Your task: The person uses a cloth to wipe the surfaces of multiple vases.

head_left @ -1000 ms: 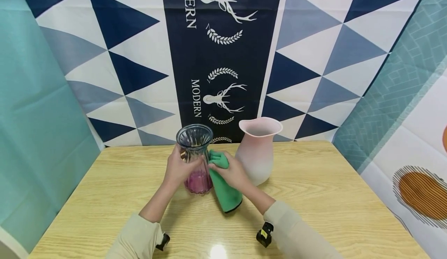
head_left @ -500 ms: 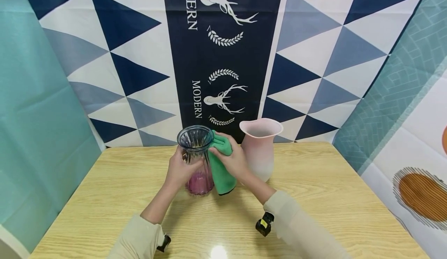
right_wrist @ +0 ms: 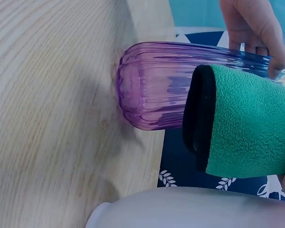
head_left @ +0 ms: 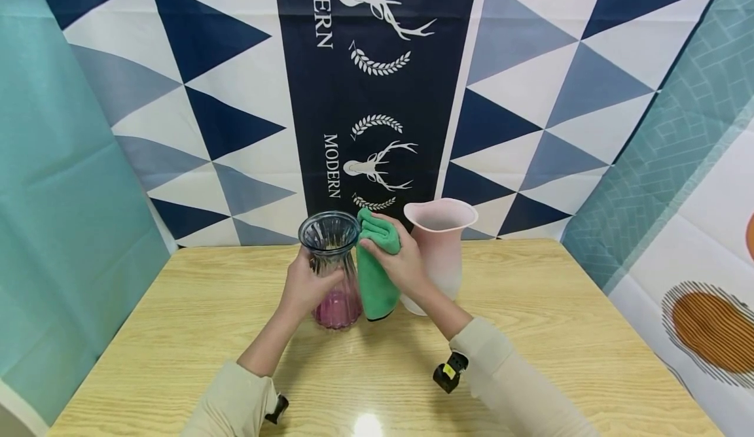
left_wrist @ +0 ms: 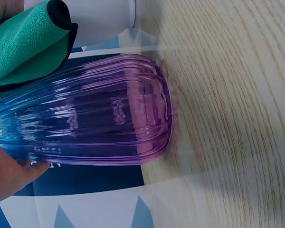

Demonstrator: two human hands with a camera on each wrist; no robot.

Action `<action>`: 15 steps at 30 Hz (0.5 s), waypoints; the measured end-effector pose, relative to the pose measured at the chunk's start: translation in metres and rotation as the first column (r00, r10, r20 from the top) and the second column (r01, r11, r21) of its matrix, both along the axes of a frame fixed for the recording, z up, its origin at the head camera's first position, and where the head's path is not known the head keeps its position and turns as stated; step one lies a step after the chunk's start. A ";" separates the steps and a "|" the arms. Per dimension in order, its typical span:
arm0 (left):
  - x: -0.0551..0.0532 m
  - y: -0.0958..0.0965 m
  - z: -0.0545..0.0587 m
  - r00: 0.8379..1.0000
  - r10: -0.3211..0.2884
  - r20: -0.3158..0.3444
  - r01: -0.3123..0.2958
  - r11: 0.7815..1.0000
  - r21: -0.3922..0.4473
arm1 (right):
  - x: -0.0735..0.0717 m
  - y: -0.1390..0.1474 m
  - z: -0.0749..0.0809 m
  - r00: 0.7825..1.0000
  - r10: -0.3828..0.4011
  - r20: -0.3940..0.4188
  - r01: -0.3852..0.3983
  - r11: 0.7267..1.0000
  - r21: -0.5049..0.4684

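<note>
A ribbed glass vase (head_left: 337, 303), blue at its flared rim and pink-purple at its base, stands upright on the table. My left hand (head_left: 306, 286) grips it round the narrow upper part, the thumb across the near side. Just right of the rim, my right hand (head_left: 403, 260) holds a folded green cloth (head_left: 376, 286) with dark edging, which hangs down beside the glass. In the right wrist view the cloth (right_wrist: 251, 123) overlaps the vase (right_wrist: 156, 85); whether they touch I cannot tell. The right fingers are partly hidden behind the cloth.
A pink-to-white vase (head_left: 438, 254) with a wavy rim stands close behind the right hand. Both vases are near the back edge of the wooden table (head_left: 194, 332). A patterned backdrop (head_left: 235, 97) rises directly behind, with hanging cloths at both sides.
My right hand has lifted the cloth from beside the glass vase's middle to its rim, then shifted it slightly right. The left hand and both vases stay about where they were.
</note>
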State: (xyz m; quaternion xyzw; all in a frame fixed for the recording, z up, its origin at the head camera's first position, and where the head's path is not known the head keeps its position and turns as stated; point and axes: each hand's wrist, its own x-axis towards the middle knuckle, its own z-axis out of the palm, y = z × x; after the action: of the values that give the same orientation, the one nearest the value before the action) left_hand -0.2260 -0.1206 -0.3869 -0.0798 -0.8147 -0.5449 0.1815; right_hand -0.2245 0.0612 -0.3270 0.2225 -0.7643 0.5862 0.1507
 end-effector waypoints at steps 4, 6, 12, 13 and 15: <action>0.001 -0.001 0.001 1.000 0.001 -0.005 -0.001 1.000 0.002 | -0.003 0.000 -0.003 0.997 0.037 0.061 -0.037 0.999 0.008; 0.001 -0.001 0.002 1.000 -0.005 -0.005 0.005 1.000 0.004 | -0.005 0.000 -0.007 0.994 0.048 0.094 -0.049 0.999 0.018; 0.000 -0.001 0.001 1.000 -0.030 0.002 0.030 0.999 0.012 | -0.021 -0.002 -0.035 0.987 0.072 0.146 -0.086 0.992 0.092; -0.001 -0.001 0.001 1.000 -0.031 0.003 0.031 0.999 0.013 | -0.024 -0.002 -0.040 0.988 0.071 0.139 -0.087 0.990 0.113; -0.001 -0.001 0.001 0.999 -0.033 0.009 0.033 0.999 0.016 | -0.029 -0.001 -0.049 0.990 0.067 0.126 -0.087 0.983 0.165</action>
State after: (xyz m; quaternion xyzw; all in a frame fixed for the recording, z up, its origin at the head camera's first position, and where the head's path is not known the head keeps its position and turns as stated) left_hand -0.2272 -0.1215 -0.3860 -0.0892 -0.8097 -0.5548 0.1694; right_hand -0.2537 0.0601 -0.3755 0.2284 -0.8099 0.5367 0.0623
